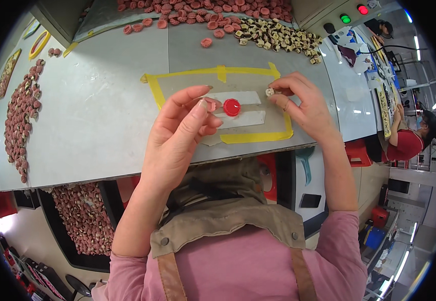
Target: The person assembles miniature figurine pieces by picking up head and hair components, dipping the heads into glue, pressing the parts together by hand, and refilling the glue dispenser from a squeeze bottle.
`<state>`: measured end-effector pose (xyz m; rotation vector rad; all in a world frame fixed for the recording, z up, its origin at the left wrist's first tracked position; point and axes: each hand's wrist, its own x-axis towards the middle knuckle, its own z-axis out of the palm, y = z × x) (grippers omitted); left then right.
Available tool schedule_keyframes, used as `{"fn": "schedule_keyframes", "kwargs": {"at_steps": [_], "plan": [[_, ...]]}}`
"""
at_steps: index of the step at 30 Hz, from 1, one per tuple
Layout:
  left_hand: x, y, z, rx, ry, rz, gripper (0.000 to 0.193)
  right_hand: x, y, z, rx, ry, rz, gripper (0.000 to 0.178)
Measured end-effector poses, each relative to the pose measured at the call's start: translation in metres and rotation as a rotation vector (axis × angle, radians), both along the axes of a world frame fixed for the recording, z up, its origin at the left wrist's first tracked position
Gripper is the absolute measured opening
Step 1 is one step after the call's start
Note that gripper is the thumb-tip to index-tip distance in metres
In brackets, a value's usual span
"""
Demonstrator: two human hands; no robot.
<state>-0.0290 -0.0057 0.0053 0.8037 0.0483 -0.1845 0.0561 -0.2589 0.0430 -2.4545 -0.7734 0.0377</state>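
My left hand (pixel 172 131) is closed, pinching a small pink piece (pixel 212 104) between thumb and fingers; the fingers partly cover it. My right hand (pixel 306 103) grips a little cream-coloured piece (pixel 270 92) with dark marks by its fingertips. Between the two hands a round red cap (pixel 232 107) sits on the table, with white strips (pixel 250 118) beside it. Yellow tape (pixel 258 137) frames this patch of the worktop.
Pink scalloped cups (pixel 190 17) are heaped at the back, next to a pile of cream-and-dark pieces (pixel 278 36). Several joined pieces (pixel 20 120) lie at left; more fill a black tray (pixel 108 200) below. A co-worker (pixel 406 143) sits at far right.
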Motion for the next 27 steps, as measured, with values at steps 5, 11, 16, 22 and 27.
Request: {"fn": "schedule_keyframes", "kwargs": {"at_steps": [5, 11, 16, 22, 27], "plan": [[-0.001, -0.003, 0.005, 0.084, 0.023, 0.036, 0.034, -0.012, 0.042, 0.005, 0.01, -0.103, 0.14, 0.019], [-0.001, -0.002, 0.004, 0.073, 0.003, 0.046, 0.034, -0.013, 0.054, -0.003, -0.11, -0.282, 0.251, 0.025], [-0.002, -0.001, 0.0, 0.061, 0.008, 0.047, 0.036, -0.019, 0.058, -0.001, -0.044, -0.255, 0.182, 0.022], [-0.001, 0.001, 0.001, 0.053, -0.005, 0.021, 0.034, -0.017, 0.06, -0.007, -0.03, -0.194, 0.216, 0.018], [-0.001, -0.002, 0.002, 0.087, -0.014, 0.049, 0.035, -0.017, 0.06, -0.008, -0.009, -0.196, 0.255, 0.017]]}}
